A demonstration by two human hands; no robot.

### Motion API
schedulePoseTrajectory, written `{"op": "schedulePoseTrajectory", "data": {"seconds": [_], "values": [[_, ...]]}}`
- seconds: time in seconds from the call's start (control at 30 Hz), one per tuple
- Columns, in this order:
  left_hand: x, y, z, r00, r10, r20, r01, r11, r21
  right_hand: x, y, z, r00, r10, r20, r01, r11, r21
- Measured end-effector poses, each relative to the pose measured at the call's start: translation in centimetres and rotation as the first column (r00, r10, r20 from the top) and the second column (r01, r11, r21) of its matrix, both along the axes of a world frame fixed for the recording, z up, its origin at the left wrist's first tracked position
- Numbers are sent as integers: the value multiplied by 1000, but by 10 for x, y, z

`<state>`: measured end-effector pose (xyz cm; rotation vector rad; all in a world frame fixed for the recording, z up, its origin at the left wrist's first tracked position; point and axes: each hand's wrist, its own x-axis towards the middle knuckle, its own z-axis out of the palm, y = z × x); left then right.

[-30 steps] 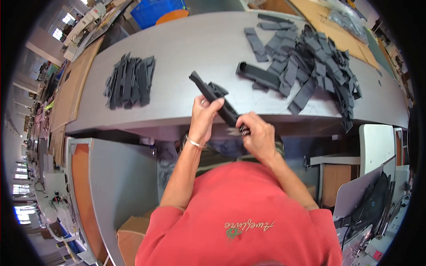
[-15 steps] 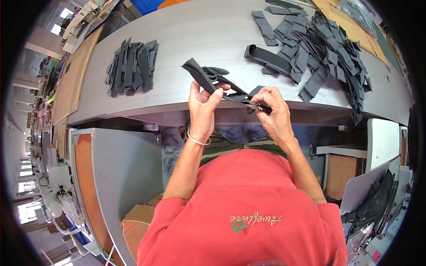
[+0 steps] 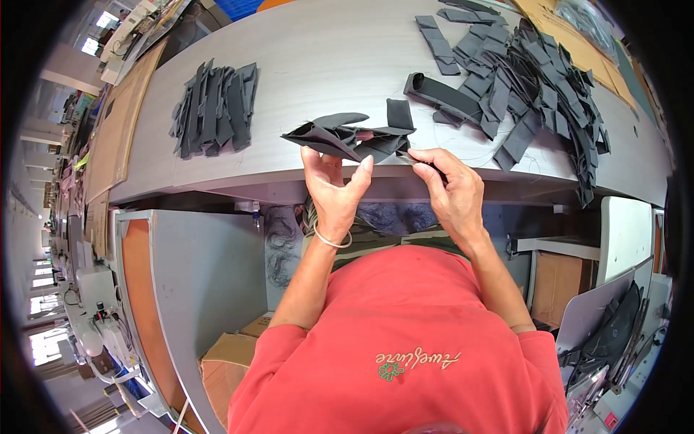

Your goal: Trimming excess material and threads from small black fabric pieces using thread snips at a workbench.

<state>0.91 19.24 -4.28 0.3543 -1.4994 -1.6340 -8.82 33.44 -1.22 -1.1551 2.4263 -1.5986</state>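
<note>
just above the table [image 3: 303,50] edge, the left hand [image 3: 334,189] pinches a folded dark fabric piece [image 3: 350,135], long axis running sideways toward the right hand [image 3: 450,189], which seemingly grips its end.

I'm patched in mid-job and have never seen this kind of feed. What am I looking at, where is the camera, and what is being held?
There is no machine here: a person works with two bare hands. The one picture comes from a fisheye camera on the person's head, looking down, so straight edges bend. The red shirt at the bottom is the person's own. The left hand grips a folded dark fabric piece over the near edge of the grey table. The right hand pinches that piece's right end. On the table lie a neat stack of similar pieces at left and a loose heap at right.
</note>
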Motion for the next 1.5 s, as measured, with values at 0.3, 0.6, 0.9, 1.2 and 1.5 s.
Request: {"op": "schedulePoseTrajectory", "data": {"seconds": [0.3,0.6,0.9,1.2,1.5], "values": [[-2,1,-3,998,-54,-11,54,998,-12,1,-6,-2,999,-13,-46,14,1000,16],[-5,5,0,997,-72,-32,74,995,60,-4,-6,-2,990,-3,-140,17,995,95],[-4,4,-8,1000,-12,28,13,1000,-16,-1,-24,3,959,110,-260,-51,973,226],[-5,5,-9,999,-31,43,32,999,-21,-3,-30,-4,946,91,-312,-12,969,245],[-9,0,8,985,-135,108,125,988,93,-8,-25,0,952,106,-288,-31,967,253]]}}
